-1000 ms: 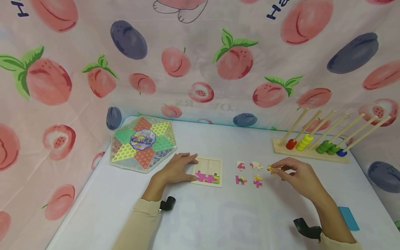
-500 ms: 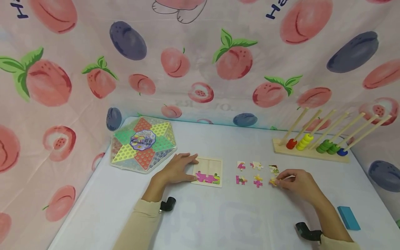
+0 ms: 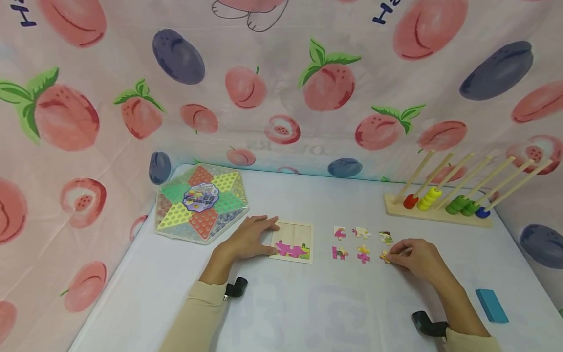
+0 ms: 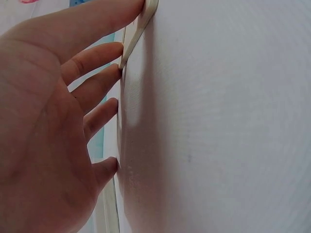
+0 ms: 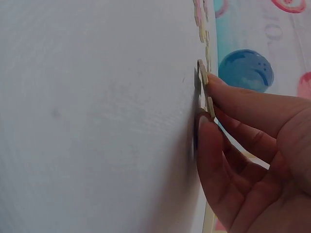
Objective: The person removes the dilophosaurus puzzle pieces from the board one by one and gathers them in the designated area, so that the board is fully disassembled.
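Observation:
My left hand (image 3: 249, 238) rests at the left side of a square wooden puzzle tray (image 3: 303, 232), its thumb and spread fingers touching the frame. Inside the tray's lower part lie joined pink and green pieces (image 3: 290, 250). My right hand (image 3: 418, 256) pinches a yellow puzzle piece (image 3: 384, 256) between thumb and fingers. In the right wrist view that puzzle piece (image 5: 203, 73) stands tilted, one side lifted from the white surface. Several loose puzzle pieces lie in two rows between the hands, among them a green-brown piece (image 3: 385, 237) and a pink-yellow piece (image 3: 363, 254).
A hexagonal Chinese checkers set (image 3: 206, 200) lies at the back left. At the back right stands a wooden bead rack (image 3: 440, 212) with upright pegs and coloured beads. A blue block (image 3: 491, 306) lies right of my right forearm. A fruit-print cloth (image 3: 281, 98) hangs behind the table.
The right hand has moved toward the near side, from the back row to the front row. A green-brown piece now shows in the back row. The left hand stays put.

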Demonstrator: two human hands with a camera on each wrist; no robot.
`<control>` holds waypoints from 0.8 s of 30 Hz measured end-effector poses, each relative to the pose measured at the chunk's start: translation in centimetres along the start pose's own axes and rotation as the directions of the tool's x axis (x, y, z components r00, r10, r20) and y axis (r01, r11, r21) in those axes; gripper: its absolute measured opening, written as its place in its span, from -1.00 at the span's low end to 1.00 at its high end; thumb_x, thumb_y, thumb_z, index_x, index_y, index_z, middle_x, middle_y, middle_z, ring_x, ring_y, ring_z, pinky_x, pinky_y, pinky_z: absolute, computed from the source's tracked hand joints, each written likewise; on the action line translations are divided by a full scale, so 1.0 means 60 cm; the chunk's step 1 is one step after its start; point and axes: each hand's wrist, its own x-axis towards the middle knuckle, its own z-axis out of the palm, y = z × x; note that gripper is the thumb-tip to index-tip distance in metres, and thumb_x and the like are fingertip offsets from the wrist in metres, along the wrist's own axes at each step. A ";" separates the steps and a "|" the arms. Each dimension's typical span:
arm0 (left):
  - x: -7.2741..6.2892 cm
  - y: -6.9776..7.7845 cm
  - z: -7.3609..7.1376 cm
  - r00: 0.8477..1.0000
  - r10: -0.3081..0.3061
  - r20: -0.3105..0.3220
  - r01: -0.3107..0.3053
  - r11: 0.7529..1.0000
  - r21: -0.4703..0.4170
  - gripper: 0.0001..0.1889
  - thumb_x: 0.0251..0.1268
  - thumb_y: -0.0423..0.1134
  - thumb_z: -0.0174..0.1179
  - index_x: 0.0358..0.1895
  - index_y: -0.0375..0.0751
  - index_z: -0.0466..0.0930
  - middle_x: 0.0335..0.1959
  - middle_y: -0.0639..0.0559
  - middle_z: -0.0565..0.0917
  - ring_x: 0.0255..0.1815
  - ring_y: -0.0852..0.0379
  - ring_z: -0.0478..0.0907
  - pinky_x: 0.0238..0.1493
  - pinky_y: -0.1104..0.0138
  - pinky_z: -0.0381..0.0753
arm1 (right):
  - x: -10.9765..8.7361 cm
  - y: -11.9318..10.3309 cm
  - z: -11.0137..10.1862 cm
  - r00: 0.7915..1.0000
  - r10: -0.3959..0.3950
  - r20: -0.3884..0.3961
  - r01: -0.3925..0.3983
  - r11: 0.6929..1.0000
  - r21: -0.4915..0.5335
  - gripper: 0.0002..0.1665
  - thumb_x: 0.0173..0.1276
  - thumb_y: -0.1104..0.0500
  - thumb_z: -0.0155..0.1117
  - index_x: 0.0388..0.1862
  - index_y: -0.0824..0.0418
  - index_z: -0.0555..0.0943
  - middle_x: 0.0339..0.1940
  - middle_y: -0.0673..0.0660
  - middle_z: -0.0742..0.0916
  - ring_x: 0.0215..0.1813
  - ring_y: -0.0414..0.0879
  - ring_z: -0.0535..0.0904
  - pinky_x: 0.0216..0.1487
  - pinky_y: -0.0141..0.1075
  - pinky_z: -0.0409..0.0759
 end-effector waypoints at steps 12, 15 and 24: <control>-0.001 0.003 -0.001 1.000 -0.009 0.004 0.009 1.000 0.000 -0.24 0.15 -0.06 0.49 0.45 -0.13 0.45 0.39 0.04 0.60 0.66 -0.13 0.17 0.71 -0.16 -0.10 | 0.004 -0.004 -0.002 0.999 0.038 0.017 -0.038 0.999 0.004 -0.73 0.24 0.04 0.52 -0.23 0.22 0.81 -0.28 0.16 0.82 -0.23 -0.03 0.63 -0.36 -0.32 0.48; -0.002 0.003 -0.001 1.000 -0.007 0.003 0.007 1.000 0.001 -0.22 0.15 -0.07 0.49 0.46 -0.14 0.44 0.38 0.05 0.62 0.66 -0.13 0.17 0.70 -0.17 -0.10 | 0.004 -0.006 -0.003 0.999 0.048 0.019 -0.048 0.999 -0.002 -0.74 0.23 0.05 0.52 -0.23 0.21 0.82 -0.25 0.20 0.83 -0.20 0.01 0.63 -0.36 -0.32 0.49; -0.001 0.003 -0.006 1.000 -0.014 0.025 0.014 1.000 0.009 -0.26 0.08 -0.11 0.52 0.40 -0.07 0.51 0.48 0.01 0.51 0.67 -0.12 0.15 0.71 -0.14 -0.09 | 0.003 -0.011 -0.002 0.998 0.069 -0.006 -0.070 0.996 -0.051 -0.78 0.22 0.05 0.52 -0.27 0.18 0.83 -0.19 0.24 0.80 -0.09 0.11 0.62 -0.21 -0.14 0.53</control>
